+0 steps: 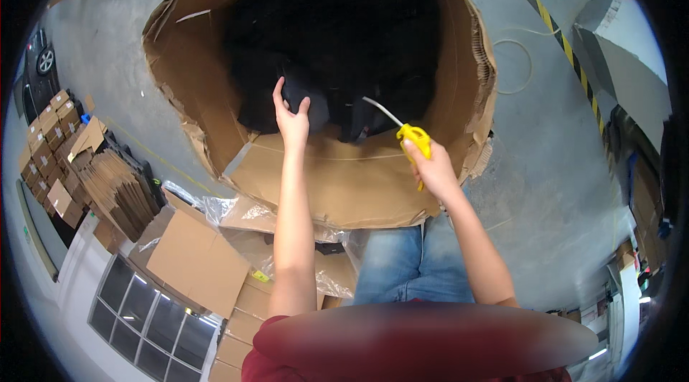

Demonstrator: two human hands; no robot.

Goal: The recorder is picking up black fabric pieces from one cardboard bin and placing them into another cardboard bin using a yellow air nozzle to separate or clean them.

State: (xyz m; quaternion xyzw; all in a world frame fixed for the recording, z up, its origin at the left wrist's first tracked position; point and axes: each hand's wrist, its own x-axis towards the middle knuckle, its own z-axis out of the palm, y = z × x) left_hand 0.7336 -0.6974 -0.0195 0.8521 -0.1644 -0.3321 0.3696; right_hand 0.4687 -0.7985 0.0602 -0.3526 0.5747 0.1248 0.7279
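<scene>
A large open cardboard box [323, 174] stands in front of me, with a dark mass of black pieces [344, 30] inside whose shapes I can hardly make out. My left hand [291, 120] reaches over its near side, fingers and thumb round a smooth black piece [307, 98] of a kind I cannot tell. In my right hand [433, 167] is a yellow air blow gun [415, 139], gripped by its handle. Its thin, bent metal nozzle points up and left over the black pieces, apart from my left hand.
Cardboard cartons [201, 260] and clear plastic film [330, 281] lie at the near left. Farther left are flattened cardboard sheets [118, 192] and stacked boxes [47, 138]. A pale hose [531, 66] loops on the floor at right, near black-and-yellow tape [574, 63].
</scene>
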